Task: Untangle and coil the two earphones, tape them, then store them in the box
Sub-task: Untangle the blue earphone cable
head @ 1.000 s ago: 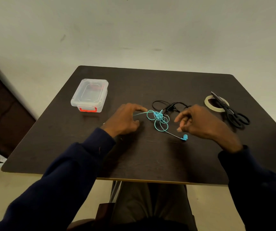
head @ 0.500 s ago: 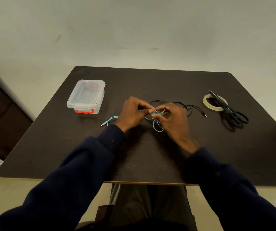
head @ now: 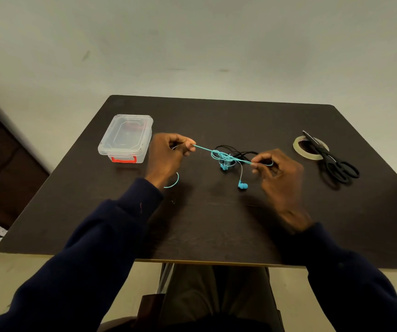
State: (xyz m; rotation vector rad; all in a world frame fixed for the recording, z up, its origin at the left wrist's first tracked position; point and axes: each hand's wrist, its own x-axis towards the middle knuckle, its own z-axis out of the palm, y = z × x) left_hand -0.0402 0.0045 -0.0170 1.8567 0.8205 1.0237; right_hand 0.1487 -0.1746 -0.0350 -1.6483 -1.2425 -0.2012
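Note:
A blue earphone (head: 221,156) and a black earphone (head: 239,152) are knotted together at the table's middle. My left hand (head: 168,157) pinches the blue cable left of the knot and my right hand (head: 276,173) pinches it right of the knot, so the cable runs taut between them, slightly raised. One blue earbud (head: 242,185) hangs down to the table below the knot. A loose blue loop curls by my left wrist. The clear plastic box (head: 125,137), lid on with a red latch, stands at the left.
A roll of clear tape (head: 310,148) lies at the right of the dark table (head: 216,224), with black scissors (head: 331,161) lying across it. The table's near edge runs just above my lap.
My hands met at the knot half a second ago and have since pulled apart, left hand leftward and right hand rightward, stretching the blue cable between them.

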